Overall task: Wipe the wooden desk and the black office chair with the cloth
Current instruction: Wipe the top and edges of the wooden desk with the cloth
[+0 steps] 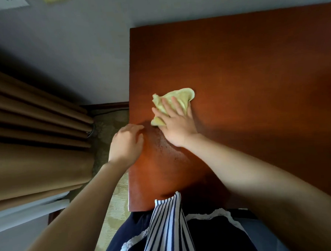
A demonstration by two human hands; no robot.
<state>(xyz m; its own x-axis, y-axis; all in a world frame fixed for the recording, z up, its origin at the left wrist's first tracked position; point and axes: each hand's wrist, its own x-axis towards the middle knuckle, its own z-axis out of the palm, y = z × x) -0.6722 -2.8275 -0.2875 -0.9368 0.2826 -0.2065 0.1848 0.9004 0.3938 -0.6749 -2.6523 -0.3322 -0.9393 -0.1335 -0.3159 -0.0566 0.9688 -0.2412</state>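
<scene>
Mostly under right grip [177, 124], yellow cloth [181, 95], grip wide, flat, on wooden desk [254, 72]

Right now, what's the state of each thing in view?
Desk: speckled patch near the hands.
Cloth: crumpled, lying on the desk.
Right hand: fingers spread, pressing the cloth.
Left hand: resting on the desk's left edge, holding nothing.
Curtain: gathered in folds.

A pale yellow-green cloth [181, 95] lies crumpled on the reddish-brown wooden bench [244, 67], near its left edge, partly under the flat right hand [177, 125]. The glossy top shows a speckled patch beside the cloth.
</scene>
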